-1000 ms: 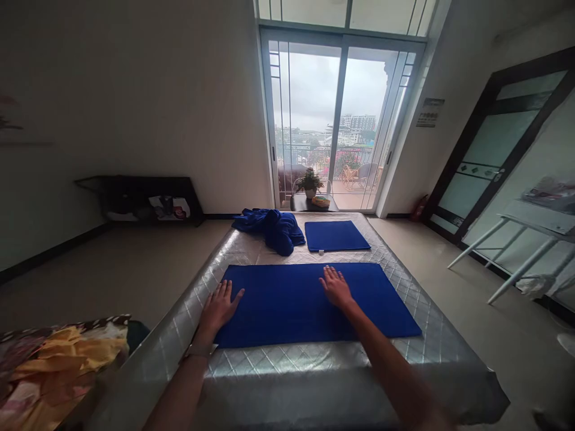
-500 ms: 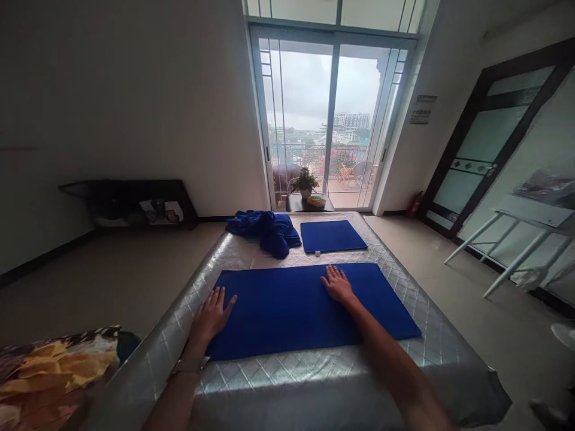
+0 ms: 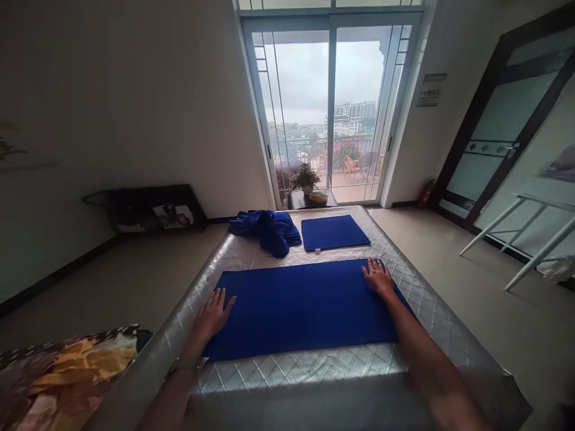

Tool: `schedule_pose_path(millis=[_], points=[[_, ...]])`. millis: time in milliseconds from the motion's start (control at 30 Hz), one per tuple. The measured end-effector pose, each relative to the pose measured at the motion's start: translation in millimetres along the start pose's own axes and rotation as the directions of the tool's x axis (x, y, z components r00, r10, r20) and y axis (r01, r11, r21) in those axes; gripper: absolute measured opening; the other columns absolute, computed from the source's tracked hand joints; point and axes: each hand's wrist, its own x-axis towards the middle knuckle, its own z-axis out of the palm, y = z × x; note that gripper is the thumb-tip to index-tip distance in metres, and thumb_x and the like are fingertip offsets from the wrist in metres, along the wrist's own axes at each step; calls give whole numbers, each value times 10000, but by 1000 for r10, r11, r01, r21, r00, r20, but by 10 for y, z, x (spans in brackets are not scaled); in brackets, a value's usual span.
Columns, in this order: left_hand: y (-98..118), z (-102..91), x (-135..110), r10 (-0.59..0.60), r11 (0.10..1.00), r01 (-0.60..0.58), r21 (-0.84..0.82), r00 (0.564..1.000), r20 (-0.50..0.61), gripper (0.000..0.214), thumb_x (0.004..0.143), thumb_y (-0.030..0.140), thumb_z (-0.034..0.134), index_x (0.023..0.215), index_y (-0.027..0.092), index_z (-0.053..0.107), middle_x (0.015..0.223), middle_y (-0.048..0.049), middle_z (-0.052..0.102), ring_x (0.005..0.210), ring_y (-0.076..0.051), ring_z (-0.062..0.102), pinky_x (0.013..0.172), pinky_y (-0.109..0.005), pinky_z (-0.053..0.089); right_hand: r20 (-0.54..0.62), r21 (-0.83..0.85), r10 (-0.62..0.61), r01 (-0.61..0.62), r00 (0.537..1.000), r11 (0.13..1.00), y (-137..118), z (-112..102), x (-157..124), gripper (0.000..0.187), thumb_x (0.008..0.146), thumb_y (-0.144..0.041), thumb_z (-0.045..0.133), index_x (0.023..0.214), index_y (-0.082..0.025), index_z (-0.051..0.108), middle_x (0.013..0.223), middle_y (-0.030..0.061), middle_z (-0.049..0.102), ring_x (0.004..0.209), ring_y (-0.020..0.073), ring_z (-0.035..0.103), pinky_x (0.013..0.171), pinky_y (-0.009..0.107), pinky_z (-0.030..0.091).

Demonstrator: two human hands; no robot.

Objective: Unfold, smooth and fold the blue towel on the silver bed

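Observation:
A blue cloth (image 3: 296,311), laid out as a flat, long rectangle, lies across the silvery quilted mattress (image 3: 314,363). On its left end rests my left hand (image 3: 215,314), palm down with fingers spread. My right hand (image 3: 378,278) lies flat near the cloth's far right corner, fingers apart. Neither hand grips anything. Beyond the long cloth is a smaller folded blue cloth (image 3: 335,232) with a white tag on its near edge. To the left of that sits a crumpled heap of blue cloth (image 3: 269,232).
A pile of yellow and pink fabrics (image 3: 72,374) is at the lower left. Past the mattress stands a small table with a potted plant (image 3: 306,178), before a sliding glass door (image 3: 331,120). A pale-legged stand (image 3: 525,239) is at right; a black rack (image 3: 148,206) at left.
My right hand has slid right across the long blue cloth, from right of its middle to its far right corner. My left hand stays on the left end. The view has shifted slightly.

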Motion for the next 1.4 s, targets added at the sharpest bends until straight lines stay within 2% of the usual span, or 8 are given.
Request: schedule_pose_path(millis=[100, 233, 400, 567, 700, 833, 1233, 1400], points=[[-21, -75, 73, -24, 999, 22, 28, 997, 78, 827, 983, 621, 185, 1579, 51, 257, 1658, -169, 214, 1534, -282, 240, 1223, -466, 252, -19, 27, -7, 7, 1000, 1000, -18, 19, -14, 701, 1020, -473, 163, 1608, -98, 233, 1681, 69, 210, 1544, 220, 158, 1250, 405, 65], [165, -217, 240, -115, 991, 107, 79, 987, 111, 963, 957, 676, 190, 1508, -104, 316, 1585, -297, 319, 1494, -382, 308, 1220, -525, 242, -22, 62, -7, 8, 1000, 998, -25, -3, -39, 702, 1014, -467, 172, 1608, -97, 234, 1681, 77, 211, 1547, 222, 145, 1249, 409, 46], [1069, -254, 422, 120, 992, -120, 27, 993, 9, 899, 982, 662, 120, 1539, -10, 337, 1633, -215, 288, 1529, -306, 254, 1253, -455, 189, -20, 83, -3, 5, 1000, 997, -34, -35, -63, 700, 1016, -468, 174, 1605, -98, 245, 1681, 79, 206, 1546, 222, 153, 1249, 409, 53], [2148, -218, 507, 459, 877, -463, -131, 886, -61, 797, 1011, 616, 94, 1556, 97, 359, 1638, -146, 323, 1537, -242, 243, 1262, -423, 178, -18, 67, 2, -1, 1000, 998, -30, -45, -62, 686, 1022, -459, 185, 1606, -103, 241, 1679, 76, 213, 1546, 220, 153, 1247, 410, 61], [2421, -140, 562, 470, 860, -469, -199, 882, -47, 812, 1003, 641, 106, 1570, 105, 330, 1651, -137, 292, 1543, -246, 224, 1269, -434, 163, -18, 68, -1, 2, 1000, 998, -23, -40, -58, 690, 1022, -469, 183, 1605, -105, 249, 1677, 74, 223, 1544, 225, 162, 1248, 413, 74], [2166, -71, 607, 428, 882, -426, -199, 903, -39, 843, 987, 678, 111, 1586, 112, 287, 1663, -126, 256, 1548, -254, 204, 1270, -450, 149, -24, 68, -1, 3, 1000, 998, -15, -26, -53, 694, 1016, -474, 177, 1605, -115, 255, 1678, 65, 223, 1545, 215, 159, 1249, 412, 77], [551, -89, 789, 125, 988, -126, -94, 992, -26, 747, 1003, 612, 181, 1568, 149, 338, 1642, -152, 312, 1539, -281, 231, 1236, -511, 201, -20, 34, -3, 4, 1000, 999, 0, -13, -34, 696, 1013, -460, 154, 1611, -113, 232, 1680, 63, 221, 1546, 218, 153, 1250, 409, 68], [164, -107, 831, -10, 995, 8, -101, 1000, -15, 779, 994, 619, 202, 1570, 108, 321, 1659, -173, 263, 1543, -305, 208, 1242, -508, 174, -2, 7, 4, -4, 1000, 1000, 13, -2, -13, 691, 1017, -469, 164, 1615, -128, 221, 1683, 47, 210, 1546, 206, 152, 1250, 400, 74]])
